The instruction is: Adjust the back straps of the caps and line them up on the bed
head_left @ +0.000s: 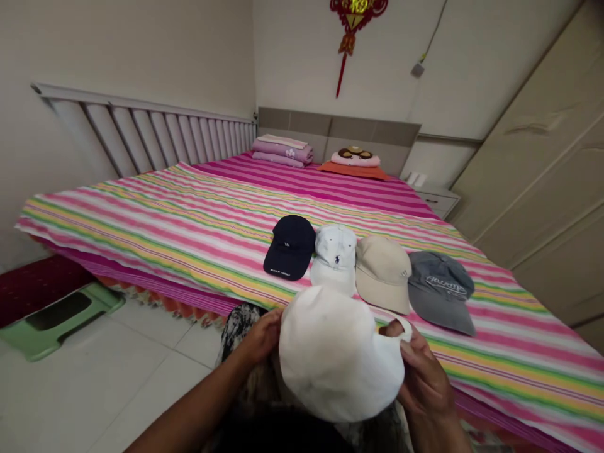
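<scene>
I hold a white cap (337,352) up in front of me with both hands. My left hand (262,336) grips its left side, fingers curled behind the fabric. My right hand (422,371) pinches the back strap on the right. Behind it, on the striped bedspread (189,220), several caps lie in a row: a navy cap (290,246), a white cap with a small logo (335,257), a beige cap (383,272) and a grey cap (441,289).
Folded pink bedding (282,151) and a pillow (355,160) lie at the headboard. A green stool (59,318) stands on the tiled floor at left. A nightstand (436,196) and a wardrobe (542,163) are at right. A red ornament (352,28) hangs on the wall.
</scene>
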### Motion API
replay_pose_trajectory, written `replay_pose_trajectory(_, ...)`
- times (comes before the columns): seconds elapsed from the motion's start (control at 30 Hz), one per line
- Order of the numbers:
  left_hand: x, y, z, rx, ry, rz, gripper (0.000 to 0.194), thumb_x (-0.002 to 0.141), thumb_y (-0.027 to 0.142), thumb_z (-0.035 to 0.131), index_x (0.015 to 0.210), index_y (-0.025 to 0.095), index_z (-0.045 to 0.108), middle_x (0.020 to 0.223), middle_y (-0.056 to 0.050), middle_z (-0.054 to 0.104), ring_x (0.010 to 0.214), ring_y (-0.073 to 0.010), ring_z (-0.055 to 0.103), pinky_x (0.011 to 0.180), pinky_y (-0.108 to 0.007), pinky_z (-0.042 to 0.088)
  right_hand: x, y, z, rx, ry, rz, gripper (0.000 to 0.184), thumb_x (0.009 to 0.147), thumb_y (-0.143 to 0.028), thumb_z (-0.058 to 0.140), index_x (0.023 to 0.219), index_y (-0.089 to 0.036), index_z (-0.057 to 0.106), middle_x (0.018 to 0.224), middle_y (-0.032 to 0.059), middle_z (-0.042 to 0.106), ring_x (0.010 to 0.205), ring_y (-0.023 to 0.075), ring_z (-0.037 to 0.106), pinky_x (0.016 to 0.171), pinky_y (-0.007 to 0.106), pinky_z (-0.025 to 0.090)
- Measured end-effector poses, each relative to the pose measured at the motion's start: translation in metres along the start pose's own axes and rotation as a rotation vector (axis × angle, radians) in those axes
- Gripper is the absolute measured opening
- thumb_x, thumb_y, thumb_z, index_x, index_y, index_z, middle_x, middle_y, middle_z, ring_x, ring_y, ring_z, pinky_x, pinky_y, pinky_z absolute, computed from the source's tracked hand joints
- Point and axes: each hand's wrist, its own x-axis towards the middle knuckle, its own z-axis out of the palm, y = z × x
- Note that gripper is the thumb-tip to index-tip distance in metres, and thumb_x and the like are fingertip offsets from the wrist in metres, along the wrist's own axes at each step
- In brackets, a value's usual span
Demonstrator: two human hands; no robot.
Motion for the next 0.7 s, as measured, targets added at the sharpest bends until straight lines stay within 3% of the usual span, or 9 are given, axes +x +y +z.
replay_pose_trajectory(0.07, 0.011, 0.015, 0.007, -0.013, -0.041, -0.05, 0.033, 0.069, 0.043, 0.06, 0.082, 0.014, 0.066, 0.08, -0.006, 0.068, 0.077, -0.0187, 0.06, 0.075, -0.029, 0.043, -0.003, 0.002, 0.001, -0.051, -0.021, 0.036, 0.017, 0.06, -0.032, 0.071, 0.071, -0.02, 0.065, 0.053, -0.0001, 0.059, 0.041, 0.0104, 0.051, 0.04, 0.019, 0.04)
replay_pose_trajectory(0.17, 0.022, 0.034, 0.027, 0.047, -0.218, -0.184, 0.05, 0.062, 0.056, 0.061, 0.076, 0.008, 0.066, 0.067, -0.008, 0.066, 0.062, -0.015, 0.059, 0.064, -0.025, 0.043, -0.005, 0.003, 0.004, -0.136, -0.047, 0.063, 0.016, 0.062, -0.03, 0.071, 0.075, -0.021, 0.067, 0.058, 0.0006, 0.062, 0.045, 0.0101, 0.053, 0.042, 0.019, 0.041)
replay_pose_trajectory(0.33, 0.023, 0.059, 0.065, 0.229, -0.41, -0.308, 0.044, 0.046, 0.03, 0.078, 0.082, 0.008, 0.066, 0.071, -0.006, 0.067, 0.058, -0.012, 0.059, 0.06, -0.022, 0.044, -0.003, -0.001, -0.007, -0.346, -0.065, -0.048, 0.013, 0.067, -0.028, 0.067, 0.078, -0.021, 0.068, 0.089, 0.0051, 0.065, 0.079, 0.018, 0.059, 0.067, 0.026, 0.046)
replay_pose_trajectory(0.43, 0.017, 0.069, 0.08, 0.23, -0.383, -0.294, 0.034, 0.043, 0.02, 0.078, 0.073, 0.01, 0.064, 0.063, -0.003, 0.065, 0.051, -0.0106, 0.057, 0.052, -0.021, 0.042, -0.003, -0.005, -0.018, -0.442, -0.089, -0.024, 0.013, 0.069, -0.027, 0.066, 0.081, -0.021, 0.066, 0.084, 0.0038, 0.063, 0.077, 0.0165, 0.056, 0.065, 0.024, 0.044)
replay_pose_trajectory(0.53, 0.012, 0.073, 0.089, 0.223, -0.32, -0.237, 0.028, 0.045, 0.018, 0.075, 0.069, 0.01, 0.062, 0.06, -0.002, 0.063, 0.049, -0.0101, 0.056, 0.049, -0.02, 0.041, -0.003, -0.008, -0.019, -0.462, -0.167, 0.068, 0.031, 0.071, -0.043, 0.06, 0.091, -0.019, 0.062, 0.072, 0.0032, 0.059, 0.064, 0.0149, 0.053, 0.057, 0.025, 0.042)
replay_pose_trajectory(0.6, 0.01, 0.073, 0.092, 0.241, -0.314, -0.242, 0.027, 0.046, 0.016, 0.072, 0.071, 0.01, 0.062, 0.059, -0.002, 0.063, 0.047, -0.0096, 0.055, 0.048, -0.019, 0.04, -0.002, -0.008, -0.013, -0.513, -0.126, 0.067, 0.04, 0.072, -0.049, 0.057, 0.096, -0.018, 0.06, 0.063, 0.0014, 0.056, 0.056, 0.0124, 0.049, 0.052, 0.023, 0.04)
replay_pose_trajectory(0.7, 0.008, 0.071, 0.096, 0.203, -0.362, -0.27, 0.026, 0.046, 0.015, 0.068, 0.071, 0.01, 0.062, 0.057, -0.001, 0.061, 0.045, -0.0085, 0.052, 0.044, -0.018, 0.038, 0.0, -0.006, 0.001, -0.602, -0.01, 0.097, 0.031, 0.069, -0.041, 0.065, 0.087, -0.016, 0.061, 0.057, -0.0017, 0.052, 0.048, 0.0077, 0.042, 0.045, 0.019, 0.035)
